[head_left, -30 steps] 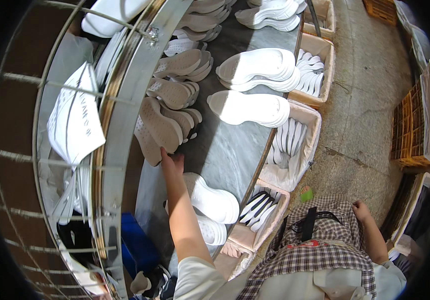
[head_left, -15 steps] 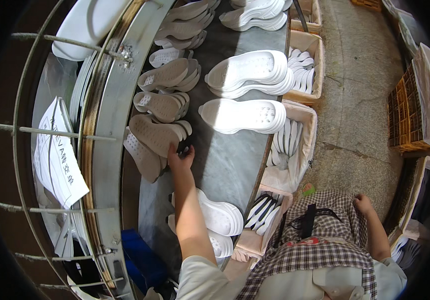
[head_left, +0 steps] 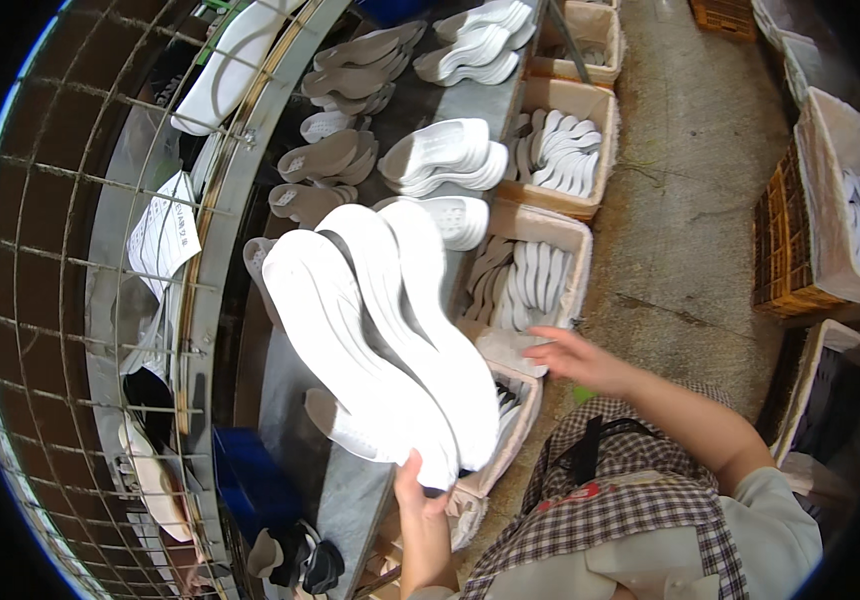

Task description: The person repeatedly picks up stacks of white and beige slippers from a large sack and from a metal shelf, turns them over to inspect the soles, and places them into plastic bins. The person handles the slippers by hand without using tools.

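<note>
Head view: left hand (head_left: 422, 488) closed round the near end of a bundle of white shoe soles (head_left: 360, 320) — thumb on the side, other fingers mostly hidden. Bundle held tilted above the grey tabletop (head_left: 358, 505), its far end overlapping other sole stacks (head_left: 322, 155) in view. Right hand (head_left: 585, 362) empty, fingers loosely spread, near a cloth-lined bin (head_left: 580, 265) of soles. Blue box (head_left: 255, 475) left of the tabletop.
</note>
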Tool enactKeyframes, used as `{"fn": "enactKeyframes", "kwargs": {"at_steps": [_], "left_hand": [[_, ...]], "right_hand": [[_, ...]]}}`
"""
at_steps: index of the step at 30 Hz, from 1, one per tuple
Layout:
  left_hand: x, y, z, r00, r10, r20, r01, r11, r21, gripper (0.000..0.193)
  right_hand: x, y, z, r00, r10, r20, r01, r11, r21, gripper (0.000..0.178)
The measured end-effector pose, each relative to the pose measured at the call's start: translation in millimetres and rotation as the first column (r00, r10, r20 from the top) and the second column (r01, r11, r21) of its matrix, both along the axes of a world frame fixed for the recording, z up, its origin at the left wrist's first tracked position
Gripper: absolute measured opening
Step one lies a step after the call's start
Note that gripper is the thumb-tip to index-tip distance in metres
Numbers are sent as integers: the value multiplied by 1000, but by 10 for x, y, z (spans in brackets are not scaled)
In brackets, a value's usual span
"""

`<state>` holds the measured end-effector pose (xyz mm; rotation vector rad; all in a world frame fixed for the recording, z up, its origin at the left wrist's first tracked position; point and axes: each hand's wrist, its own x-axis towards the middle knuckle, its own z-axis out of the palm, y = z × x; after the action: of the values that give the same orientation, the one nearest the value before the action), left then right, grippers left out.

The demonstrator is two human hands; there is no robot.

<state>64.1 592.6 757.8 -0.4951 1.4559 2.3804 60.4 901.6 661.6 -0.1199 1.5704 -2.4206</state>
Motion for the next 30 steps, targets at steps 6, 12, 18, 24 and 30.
{"fn": "enactKeyframes", "kwargs": {"at_steps": [6, 12, 18, 24, 30], "left_hand": [[567, 681, -376, 928, -367, -71, 372, 925, 74, 76], [262, 1093, -218, 840, -500, -210, 471, 865, -177, 70], [-266, 1528, -199, 697, -621, -359, 608, 777, -164, 52], [-110, 1559, -480, 841, -527, -125, 517, 850, -105, 48], [-113, 1463, -914, 730, -598, 331, 538, 801, 263, 43]], "right_hand": [[540, -20, 480, 981, -122, -154, -21, 717, -697, 104], [965, 254, 279, 986, -151, -73, 71, 769, -635, 111], [1191, 264, 330, 972, -232, 34, 220, 852, -476, 111], [1278, 267, 183, 930, -138, 340, 307, 799, -516, 77], [1226, 126, 3, 837, 50, 545, 286, 809, -513, 83]]}}
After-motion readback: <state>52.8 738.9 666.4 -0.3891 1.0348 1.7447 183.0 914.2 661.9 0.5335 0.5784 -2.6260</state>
